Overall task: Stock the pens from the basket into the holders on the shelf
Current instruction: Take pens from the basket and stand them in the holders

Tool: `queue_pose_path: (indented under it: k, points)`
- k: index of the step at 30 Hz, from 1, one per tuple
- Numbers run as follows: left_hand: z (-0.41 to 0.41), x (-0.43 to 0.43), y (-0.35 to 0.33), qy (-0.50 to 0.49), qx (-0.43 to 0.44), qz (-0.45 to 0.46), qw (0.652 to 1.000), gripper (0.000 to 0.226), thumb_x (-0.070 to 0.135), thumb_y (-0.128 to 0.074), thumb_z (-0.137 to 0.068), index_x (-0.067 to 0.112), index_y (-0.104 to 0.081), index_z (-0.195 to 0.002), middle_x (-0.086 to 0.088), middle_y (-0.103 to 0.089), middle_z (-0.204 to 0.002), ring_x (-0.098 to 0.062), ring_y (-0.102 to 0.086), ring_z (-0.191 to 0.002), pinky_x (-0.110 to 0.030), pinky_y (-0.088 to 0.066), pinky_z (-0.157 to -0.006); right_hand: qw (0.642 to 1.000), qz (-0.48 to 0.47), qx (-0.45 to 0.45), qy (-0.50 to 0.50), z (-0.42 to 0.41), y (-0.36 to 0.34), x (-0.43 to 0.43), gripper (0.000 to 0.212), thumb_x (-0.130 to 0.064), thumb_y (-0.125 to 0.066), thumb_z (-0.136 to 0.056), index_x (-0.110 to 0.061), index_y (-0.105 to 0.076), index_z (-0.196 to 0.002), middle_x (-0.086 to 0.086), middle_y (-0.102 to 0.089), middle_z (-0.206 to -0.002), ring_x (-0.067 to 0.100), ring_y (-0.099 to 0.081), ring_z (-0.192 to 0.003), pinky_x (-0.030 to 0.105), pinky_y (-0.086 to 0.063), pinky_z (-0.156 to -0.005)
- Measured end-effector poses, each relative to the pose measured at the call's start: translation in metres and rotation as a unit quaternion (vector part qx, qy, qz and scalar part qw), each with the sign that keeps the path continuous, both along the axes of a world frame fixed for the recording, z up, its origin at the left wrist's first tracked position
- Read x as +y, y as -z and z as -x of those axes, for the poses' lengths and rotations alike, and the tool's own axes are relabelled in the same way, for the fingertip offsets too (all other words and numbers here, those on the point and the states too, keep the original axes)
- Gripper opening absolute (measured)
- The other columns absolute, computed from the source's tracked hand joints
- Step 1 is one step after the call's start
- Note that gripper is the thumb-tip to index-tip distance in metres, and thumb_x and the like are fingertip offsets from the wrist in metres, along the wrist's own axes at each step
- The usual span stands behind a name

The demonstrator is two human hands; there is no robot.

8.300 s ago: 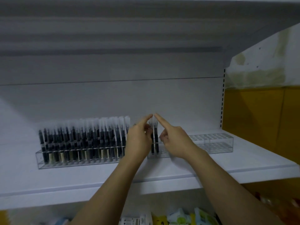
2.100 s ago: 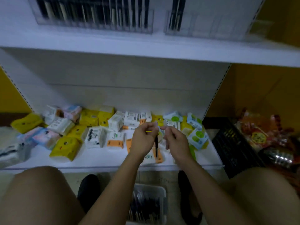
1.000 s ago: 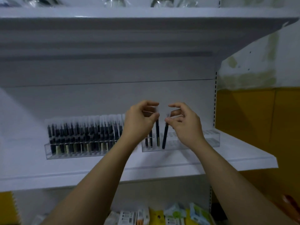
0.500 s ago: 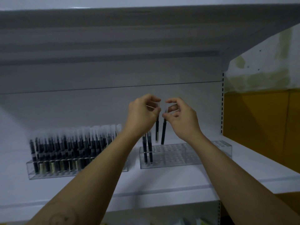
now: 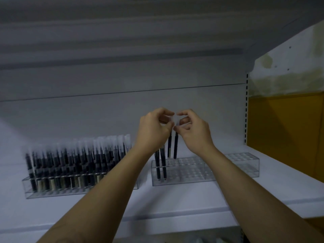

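Two clear pen holders stand on the white shelf (image 5: 175,206). The left holder (image 5: 52,190) is packed with several dark pens. The right holder (image 5: 192,171) has two pens (image 5: 161,165) standing at its left end. My left hand (image 5: 154,127) pinches the top of a dark pen (image 5: 169,148), and my right hand (image 5: 194,130) pinches the top of another dark pen (image 5: 175,148). Both pens hang upright with their tips at the top of the right holder. The basket is out of view.
A shelf underside (image 5: 140,41) hangs overhead. To the right, past the perforated upright (image 5: 246,109), is a yellow and stained wall (image 5: 289,120). The right holder's grid of holes extends toward the shelf's right end.
Both hands have lowered the two pens slightly, so their tips now meet the top of the right holder. The view has shifted a little closer.
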State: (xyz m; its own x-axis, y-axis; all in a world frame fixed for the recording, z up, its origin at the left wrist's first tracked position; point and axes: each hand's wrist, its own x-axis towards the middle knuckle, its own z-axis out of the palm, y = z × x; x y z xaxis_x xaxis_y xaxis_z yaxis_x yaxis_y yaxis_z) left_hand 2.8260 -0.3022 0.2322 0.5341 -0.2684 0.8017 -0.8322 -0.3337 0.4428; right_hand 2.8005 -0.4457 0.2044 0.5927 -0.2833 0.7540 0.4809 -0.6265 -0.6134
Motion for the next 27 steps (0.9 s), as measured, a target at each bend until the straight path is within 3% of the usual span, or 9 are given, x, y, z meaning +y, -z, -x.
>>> queue_pose_path:
  k: [8, 13, 17, 21, 27]
  points:
    - [0.0, 0.002, 0.002, -0.009, -0.009, 0.015, 1.0, 0.016, 0.015, -0.07, -0.086, 0.023, -0.068, -0.1, 0.013, -0.065, -0.083, 0.008, -0.061, -0.078, 0.002, -0.043, -0.065, 0.992, 0.09, 0.094, 0.004, 0.001, 0.022, 0.0, 0.035, -0.021, -0.07, -0.086, -0.034, -0.055, -0.115, -0.015, -0.058, -0.088, 0.009, -0.061, -0.076, 0.038, -0.057, -0.076]
    - [0.0, 0.004, 0.003, -0.009, 0.005, 0.011, 1.0, 0.014, 0.016, -0.069, -0.087, 0.023, -0.068, -0.099, 0.015, -0.064, -0.08, 0.006, -0.062, -0.076, 0.002, -0.044, -0.06, 0.978, 0.164, 0.129, 0.008, 0.012, 0.036, -0.006, 0.057, -0.025, -0.059, -0.093, -0.053, -0.031, -0.134, -0.015, -0.058, -0.09, 0.008, -0.06, -0.083, 0.03, -0.051, -0.075]
    - [-0.003, 0.003, 0.012, -0.026, 0.029, -0.041, 0.998, 0.011, 0.02, -0.065, -0.09, 0.021, -0.066, -0.101, 0.009, -0.068, -0.088, 0.003, -0.062, -0.077, -0.002, -0.044, -0.055, 0.965, 0.191, 0.179, 0.002, 0.018, 0.037, -0.006, 0.074, -0.025, -0.059, -0.092, -0.057, -0.013, -0.141, -0.011, -0.064, -0.087, 0.011, -0.063, -0.078, 0.033, -0.054, -0.075]
    - [-0.007, 0.001, 0.017, -0.045, 0.031, -0.062, 0.997, 0.009, 0.021, -0.062, -0.092, 0.019, -0.063, -0.1, 0.008, -0.065, -0.092, 0.004, -0.057, -0.073, -0.004, -0.041, -0.052, 0.961, 0.213, 0.177, 0.014, 0.021, 0.038, -0.007, 0.08, -0.022, -0.058, -0.091, -0.055, -0.008, -0.143, -0.008, -0.067, -0.08, 0.012, -0.063, -0.072, 0.032, -0.054, -0.072]
    - [-0.008, -0.005, 0.012, -0.032, 0.071, -0.055, 0.995, 0.005, 0.015, -0.058, -0.092, 0.017, -0.06, -0.096, 0.005, -0.065, -0.085, -0.006, -0.062, -0.068, -0.01, -0.046, -0.048, 0.952, 0.232, 0.197, 0.029, 0.023, 0.035, -0.005, 0.083, -0.02, -0.057, -0.091, -0.053, -0.002, -0.144, -0.003, -0.069, -0.089, 0.019, -0.063, -0.077, 0.036, -0.055, -0.075]
